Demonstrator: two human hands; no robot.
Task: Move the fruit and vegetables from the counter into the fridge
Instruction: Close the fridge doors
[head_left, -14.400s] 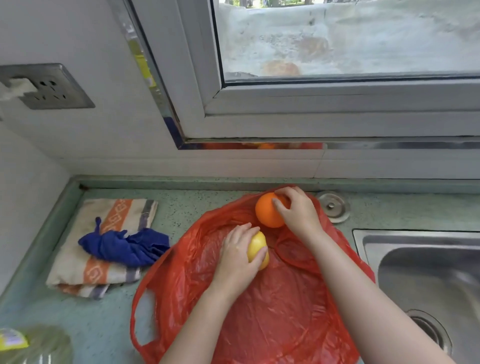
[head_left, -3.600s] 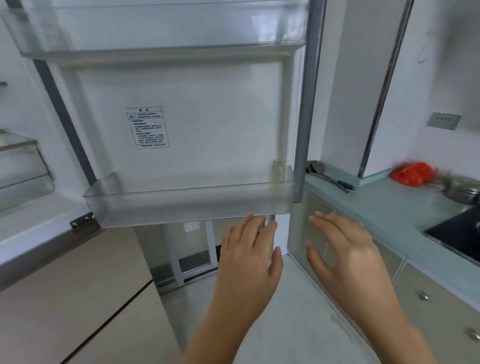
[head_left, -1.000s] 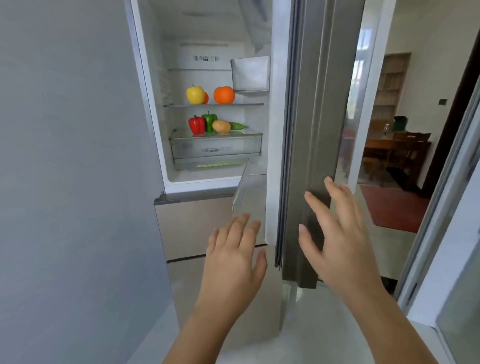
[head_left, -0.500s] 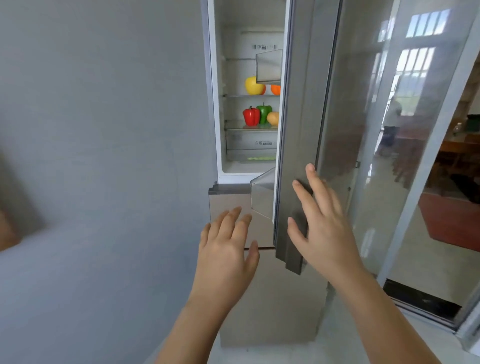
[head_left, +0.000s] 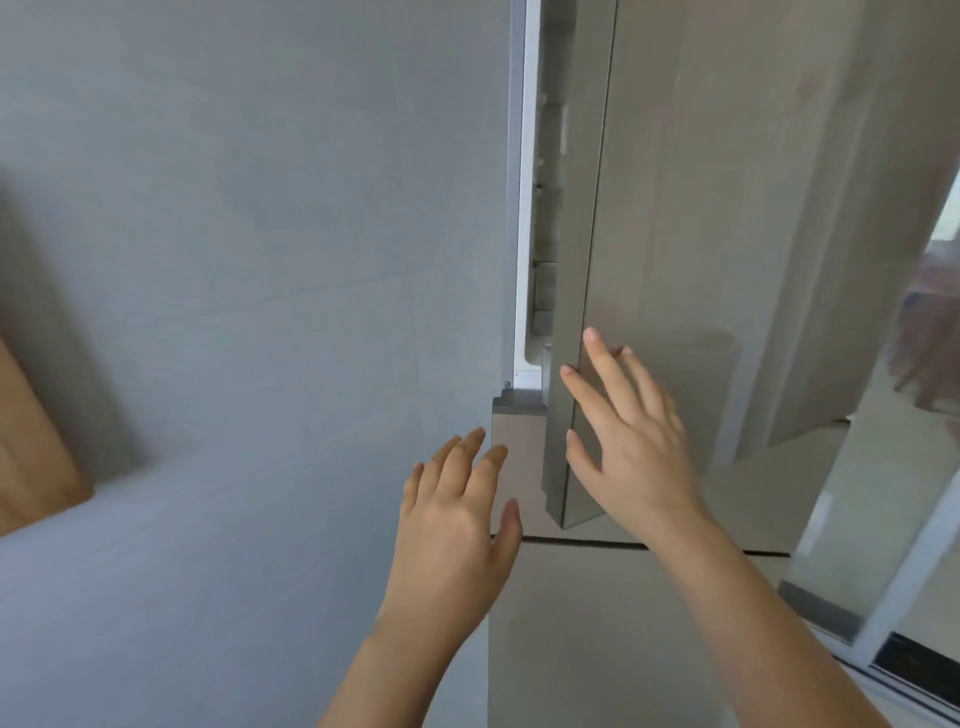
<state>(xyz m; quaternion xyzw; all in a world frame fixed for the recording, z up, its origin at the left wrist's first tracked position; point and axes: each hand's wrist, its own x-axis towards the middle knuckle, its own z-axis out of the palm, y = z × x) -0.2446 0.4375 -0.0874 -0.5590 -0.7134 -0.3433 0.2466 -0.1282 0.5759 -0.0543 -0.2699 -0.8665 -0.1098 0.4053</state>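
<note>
The beige fridge door (head_left: 675, 208) stands only a narrow gap away from the fridge body, with a thin strip of white inner edge (head_left: 522, 208) showing. The fruit and vegetables inside are hidden. My right hand (head_left: 631, 441) lies flat with spread fingers on the door's lower front near its edge. My left hand (head_left: 457, 519) hovers open and empty in front of the lower fridge panel (head_left: 597, 623), touching nothing that I can see.
A grey wall (head_left: 234, 260) fills the left side, flush with the fridge. A wooden edge (head_left: 31, 452) shows at far left. A glass sliding door with a metal frame (head_left: 883, 571) stands to the right of the fridge.
The fridge door has swung from partly open to nearly closed under my right hand. The produce on the shelves is no longer visible. My left hand stays empty.
</note>
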